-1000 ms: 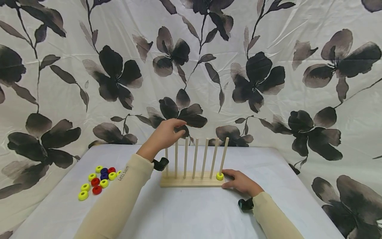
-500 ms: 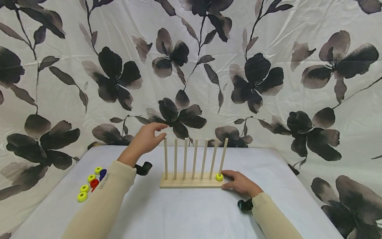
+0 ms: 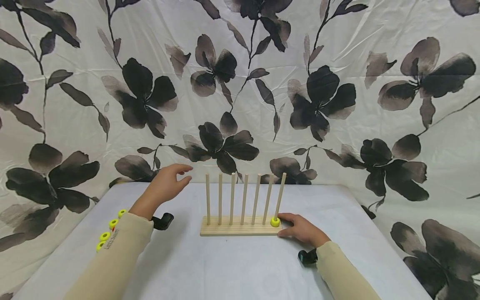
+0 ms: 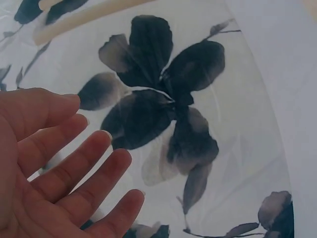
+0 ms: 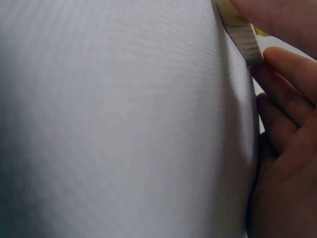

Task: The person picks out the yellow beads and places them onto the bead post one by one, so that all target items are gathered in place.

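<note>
A wooden peg rack (image 3: 240,230) stands on the white table, its upright pegs in a row along a flat base. One yellow ring (image 3: 275,222) sits at the foot of the rightmost peg; the other pegs are bare. My right hand (image 3: 301,230) holds the base's right end between thumb and fingers; the right wrist view shows the wooden base end (image 5: 245,43) there. Left of the rack, my left hand (image 3: 165,186) is raised with nothing in it. In the left wrist view its fingers (image 4: 84,168) are spread and loosely bent.
Several yellow rings (image 3: 105,236) lie at the table's left side, partly behind my left sleeve (image 3: 112,254). A bit of red shows beside them. A white cloth (image 3: 262,83) with dark flowers hangs behind the table (image 3: 240,271).
My left hand has moved left and slightly down, away from above the pegs toward the loose rings. Its sleeve now covers most of the rings. The right hand and rack have stayed put.
</note>
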Motion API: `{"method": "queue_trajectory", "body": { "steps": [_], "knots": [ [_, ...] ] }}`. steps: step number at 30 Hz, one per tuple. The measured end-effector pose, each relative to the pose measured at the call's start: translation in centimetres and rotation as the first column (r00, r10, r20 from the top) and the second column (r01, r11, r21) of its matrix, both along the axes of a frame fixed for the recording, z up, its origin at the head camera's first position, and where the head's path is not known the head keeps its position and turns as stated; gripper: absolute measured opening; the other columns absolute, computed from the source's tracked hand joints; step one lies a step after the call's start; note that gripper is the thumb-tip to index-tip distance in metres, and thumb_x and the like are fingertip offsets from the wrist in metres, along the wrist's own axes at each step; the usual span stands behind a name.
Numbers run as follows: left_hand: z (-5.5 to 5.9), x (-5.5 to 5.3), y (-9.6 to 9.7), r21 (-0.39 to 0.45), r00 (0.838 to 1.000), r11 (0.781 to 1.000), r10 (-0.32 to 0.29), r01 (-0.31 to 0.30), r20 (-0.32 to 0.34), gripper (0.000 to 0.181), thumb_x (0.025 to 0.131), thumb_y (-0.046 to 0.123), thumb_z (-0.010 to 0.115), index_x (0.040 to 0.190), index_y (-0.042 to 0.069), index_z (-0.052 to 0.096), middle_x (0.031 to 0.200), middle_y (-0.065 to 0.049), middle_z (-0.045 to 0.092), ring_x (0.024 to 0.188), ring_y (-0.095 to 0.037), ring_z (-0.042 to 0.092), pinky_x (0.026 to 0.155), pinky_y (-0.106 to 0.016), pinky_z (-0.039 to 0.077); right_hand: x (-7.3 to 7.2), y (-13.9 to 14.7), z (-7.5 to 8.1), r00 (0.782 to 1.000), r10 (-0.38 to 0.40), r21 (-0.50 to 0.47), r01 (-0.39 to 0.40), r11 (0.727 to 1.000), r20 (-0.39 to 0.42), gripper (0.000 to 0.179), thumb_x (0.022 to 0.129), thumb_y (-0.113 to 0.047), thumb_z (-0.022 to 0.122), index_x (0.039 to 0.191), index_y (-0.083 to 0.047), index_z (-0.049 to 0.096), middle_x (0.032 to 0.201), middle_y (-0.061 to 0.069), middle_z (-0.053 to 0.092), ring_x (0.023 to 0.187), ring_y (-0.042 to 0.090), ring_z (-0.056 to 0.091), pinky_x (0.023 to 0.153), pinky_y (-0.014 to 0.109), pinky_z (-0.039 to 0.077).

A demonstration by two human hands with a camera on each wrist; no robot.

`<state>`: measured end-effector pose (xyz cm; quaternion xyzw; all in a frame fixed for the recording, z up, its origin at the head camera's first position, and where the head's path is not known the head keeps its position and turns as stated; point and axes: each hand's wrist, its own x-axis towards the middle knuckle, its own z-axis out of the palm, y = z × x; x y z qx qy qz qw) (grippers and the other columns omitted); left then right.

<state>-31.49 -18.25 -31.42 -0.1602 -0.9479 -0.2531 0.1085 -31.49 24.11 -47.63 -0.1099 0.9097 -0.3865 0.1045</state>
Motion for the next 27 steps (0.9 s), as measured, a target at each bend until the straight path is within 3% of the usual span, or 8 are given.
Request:
{"method": "queue_trajectory", "body": {
  "steps": [9, 19, 27],
  "knots": [
    [-1.1, 0.3, -2.0, -0.031, 0.999, 0.999, 0.025, -0.024, 0.027, 0.040, 0.098, 0.021, 0.054, 0.135, 0.005, 0.056, 0.135, -0.020, 0.056, 0.123, -0.040, 0.053, 0.097, -0.059, 0.046, 0.0, -0.3, 0.0, 1.000, -0.008, 0.001, 0.008, 1.000, 0.003, 0.072, 0.077, -0.030, 0.080, 0.141, -0.013, 0.051, 0.149, 0.011, 0.045, 0.143, 0.036, 0.033, 0.116, 0.057, 0.025],
    [-3.1, 1.2, -4.4, -0.037, 0.993, 0.998, 0.062, -0.059, 0.099, 0.042, 0.097, 0.022, 0.054, 0.136, 0.005, 0.054, 0.135, -0.023, 0.054, 0.121, -0.043, 0.053, 0.092, -0.059, 0.048, 0.2, -0.3, 0.1, 1.000, -0.015, 0.009, 0.015, 1.000, 0.012, 0.073, 0.076, -0.032, 0.081, 0.140, -0.014, 0.052, 0.149, 0.011, 0.045, 0.143, 0.037, 0.032, 0.116, 0.058, 0.025],
    [-4.6, 0.9, -5.4, -0.088, 0.989, 0.994, 0.071, -0.059, 0.133, 0.041, 0.096, 0.020, 0.057, 0.132, 0.003, 0.056, 0.128, -0.023, 0.059, 0.115, -0.041, 0.056, 0.091, -0.056, 0.050, 0.3, -0.3, 0.1, 1.000, -0.028, 0.008, 0.028, 1.000, -0.004, 0.073, 0.076, -0.032, 0.081, 0.140, -0.014, 0.052, 0.149, 0.010, 0.046, 0.143, 0.036, 0.033, 0.116, 0.058, 0.026]
  ]
}}
